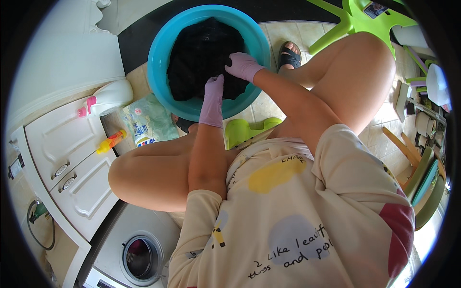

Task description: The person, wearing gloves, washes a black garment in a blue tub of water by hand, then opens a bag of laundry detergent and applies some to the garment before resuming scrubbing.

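Observation:
A turquoise plastic basin (pixel 158 61) stands on the floor before me, with black wet-looking cloth (pixel 201 54) bunched inside it. Both my hands wear lilac rubber gloves. My left hand (pixel 214 88) reaches over the near rim, its fingers closed on the front part of the cloth. Just to the right and farther in, my right hand (pixel 245 66) pinches a fold of the same cloth near the basin's right side. The two hands are close together but apart. Folds of dark fabric hide some of the fingertips.
Left of the basin are a white jug (pixel 113 97) with a pink cap, a yellow-orange bottle (pixel 111 141) and a green detergent bag (pixel 149 118). White cabinets (pixel 68 140) and a front-loading washing machine (pixel 122 230) stand at left. A phone (pixel 375 9) lies on a lime-green stool (pixel 354 21).

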Demonstrator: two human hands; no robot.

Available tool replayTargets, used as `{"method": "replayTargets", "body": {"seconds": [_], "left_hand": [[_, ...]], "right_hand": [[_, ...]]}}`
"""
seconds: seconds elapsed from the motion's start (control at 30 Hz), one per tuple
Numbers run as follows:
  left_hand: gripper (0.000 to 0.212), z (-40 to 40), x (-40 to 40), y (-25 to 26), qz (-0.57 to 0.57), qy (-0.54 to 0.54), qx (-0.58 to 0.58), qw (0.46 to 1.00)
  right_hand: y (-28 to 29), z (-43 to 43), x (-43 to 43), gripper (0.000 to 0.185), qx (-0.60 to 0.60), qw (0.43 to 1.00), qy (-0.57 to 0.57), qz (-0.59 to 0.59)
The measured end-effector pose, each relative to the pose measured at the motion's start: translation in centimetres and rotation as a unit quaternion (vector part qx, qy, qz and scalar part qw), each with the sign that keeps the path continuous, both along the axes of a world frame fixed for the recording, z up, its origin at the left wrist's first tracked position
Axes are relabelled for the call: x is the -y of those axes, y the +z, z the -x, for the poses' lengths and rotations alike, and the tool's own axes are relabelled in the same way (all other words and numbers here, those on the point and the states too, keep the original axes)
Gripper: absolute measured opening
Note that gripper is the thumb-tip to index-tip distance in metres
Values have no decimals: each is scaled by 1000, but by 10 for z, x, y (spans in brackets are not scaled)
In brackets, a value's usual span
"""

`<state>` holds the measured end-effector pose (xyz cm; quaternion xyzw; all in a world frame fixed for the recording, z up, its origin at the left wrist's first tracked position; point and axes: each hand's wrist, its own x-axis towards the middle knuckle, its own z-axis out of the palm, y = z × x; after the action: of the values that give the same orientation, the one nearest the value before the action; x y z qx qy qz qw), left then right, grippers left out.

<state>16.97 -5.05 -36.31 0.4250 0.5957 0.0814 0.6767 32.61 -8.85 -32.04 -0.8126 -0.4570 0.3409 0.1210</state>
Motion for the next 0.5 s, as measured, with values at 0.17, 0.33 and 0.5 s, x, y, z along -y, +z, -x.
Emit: {"method": "replayTargets", "body": {"seconds": [0.17, 0.33, 0.5], "left_hand": [[48, -20, 7, 44, -193, -208, -317, 905], [51, -1, 8, -10, -197, -334, -265, 883], [42, 16, -13, -38, -74, -431, -269, 858]], "right_hand": [[-15, -11, 9, 55, 71, 983, 143, 96], [-32, 22, -3, 65, 90, 941, 251, 207], [3, 26, -12, 65, -54, 897, 333, 285]]}}
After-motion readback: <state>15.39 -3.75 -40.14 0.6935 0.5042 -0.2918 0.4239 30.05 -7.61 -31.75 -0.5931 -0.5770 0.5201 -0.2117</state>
